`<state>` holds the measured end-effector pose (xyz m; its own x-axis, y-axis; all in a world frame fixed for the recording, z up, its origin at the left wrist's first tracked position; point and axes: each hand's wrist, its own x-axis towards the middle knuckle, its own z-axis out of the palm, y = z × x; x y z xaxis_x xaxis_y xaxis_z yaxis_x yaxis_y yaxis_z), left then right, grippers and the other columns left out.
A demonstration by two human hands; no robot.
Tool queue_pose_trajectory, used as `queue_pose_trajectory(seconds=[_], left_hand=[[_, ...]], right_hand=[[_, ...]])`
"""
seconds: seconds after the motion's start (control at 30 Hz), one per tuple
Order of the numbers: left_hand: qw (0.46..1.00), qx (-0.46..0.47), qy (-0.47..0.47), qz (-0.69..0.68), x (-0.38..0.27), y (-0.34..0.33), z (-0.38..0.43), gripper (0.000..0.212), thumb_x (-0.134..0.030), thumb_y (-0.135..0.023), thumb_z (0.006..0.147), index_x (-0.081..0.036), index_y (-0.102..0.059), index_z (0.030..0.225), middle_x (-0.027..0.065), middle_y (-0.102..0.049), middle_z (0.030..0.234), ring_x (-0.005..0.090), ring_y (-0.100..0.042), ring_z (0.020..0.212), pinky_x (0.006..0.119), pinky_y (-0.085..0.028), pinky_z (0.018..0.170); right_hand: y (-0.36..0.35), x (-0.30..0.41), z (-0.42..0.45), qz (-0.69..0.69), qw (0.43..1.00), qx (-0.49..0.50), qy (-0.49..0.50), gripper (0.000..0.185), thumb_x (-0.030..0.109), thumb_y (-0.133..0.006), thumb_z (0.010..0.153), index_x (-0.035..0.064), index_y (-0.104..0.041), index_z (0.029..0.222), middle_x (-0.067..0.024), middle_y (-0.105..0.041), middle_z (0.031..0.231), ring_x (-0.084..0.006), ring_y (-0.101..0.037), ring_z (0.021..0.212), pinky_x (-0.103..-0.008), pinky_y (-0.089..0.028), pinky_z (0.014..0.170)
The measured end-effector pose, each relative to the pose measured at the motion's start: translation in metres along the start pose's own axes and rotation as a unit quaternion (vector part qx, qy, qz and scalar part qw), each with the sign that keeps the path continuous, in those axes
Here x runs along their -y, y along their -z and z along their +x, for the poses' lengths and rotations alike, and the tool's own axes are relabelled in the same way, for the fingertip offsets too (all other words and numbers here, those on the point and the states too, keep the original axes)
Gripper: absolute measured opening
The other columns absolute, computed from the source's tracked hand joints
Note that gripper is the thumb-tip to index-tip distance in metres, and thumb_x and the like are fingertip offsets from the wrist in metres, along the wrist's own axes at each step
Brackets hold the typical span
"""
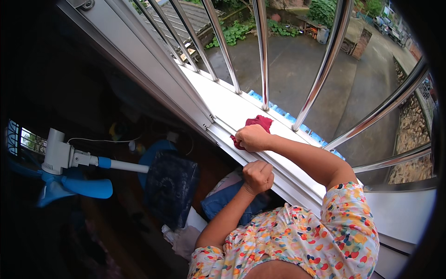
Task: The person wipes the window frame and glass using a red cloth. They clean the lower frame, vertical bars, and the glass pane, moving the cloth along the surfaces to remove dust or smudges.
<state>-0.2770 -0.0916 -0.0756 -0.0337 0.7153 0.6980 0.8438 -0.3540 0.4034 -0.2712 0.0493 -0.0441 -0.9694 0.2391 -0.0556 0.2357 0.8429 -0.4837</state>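
A dark red cloth (259,121) is bunched under my right hand (251,138), which grips it and presses it against the aluminium window track (278,167) beside the white sill (217,99). Part of the cloth pokes out on both sides of the fingers. My left hand (258,176) is curled into a fist at the inner edge of the track, a little below the right one. Nothing shows in it, though its palm is hidden.
Shiny metal bars (263,52) rise from the sill's outer side, above a concrete yard (299,69). The sliding sash frame (139,62) stands to the left. Indoors are a blue-bladed fan (87,188), a dark bag (170,185) and folded denim (223,202).
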Motion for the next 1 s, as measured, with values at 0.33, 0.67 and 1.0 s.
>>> queue_pose_trajectory(seconds=[0.33,0.67,1.0], left_hand=[[1.000,0.006,0.009,0.010,-0.001,0.000,-0.001,0.008,-0.006,-0.053,0.059,-0.005,-0.056,0.066,0.0087,-0.046,0.056,0.0284,-0.049,0.047,0.038,-0.040,0.043],[1.000,-0.020,0.004,0.005,0.000,-0.003,0.001,0.014,-0.008,-0.054,0.061,-0.007,-0.041,0.058,0.0074,-0.038,0.054,0.0264,-0.045,0.045,0.037,-0.036,0.041],[1.000,-0.018,0.007,0.003,-0.001,-0.003,0.001,0.007,-0.007,-0.054,0.060,-0.006,-0.047,0.062,0.0080,-0.041,0.055,0.0271,-0.047,0.046,0.037,-0.038,0.042]], right_hand=[[0.016,-0.037,-0.038,0.708,0.699,-0.019,-0.096,0.022,0.005,-0.060,0.083,0.0034,-0.061,0.105,-0.0090,-0.065,0.097,-0.0176,-0.062,0.090,-0.0309,-0.049,0.083],[0.003,-0.044,-0.033,0.873,0.486,-0.019,0.020,0.035,0.010,-0.062,0.082,-0.0049,-0.055,0.112,-0.0149,-0.063,0.101,-0.0268,-0.061,0.094,-0.0414,-0.047,0.091],[0.001,-0.049,-0.030,0.880,0.473,-0.039,0.015,0.034,0.010,-0.062,0.083,-0.0030,-0.054,0.114,-0.0134,-0.063,0.102,-0.0263,-0.061,0.094,-0.0417,-0.047,0.091]])
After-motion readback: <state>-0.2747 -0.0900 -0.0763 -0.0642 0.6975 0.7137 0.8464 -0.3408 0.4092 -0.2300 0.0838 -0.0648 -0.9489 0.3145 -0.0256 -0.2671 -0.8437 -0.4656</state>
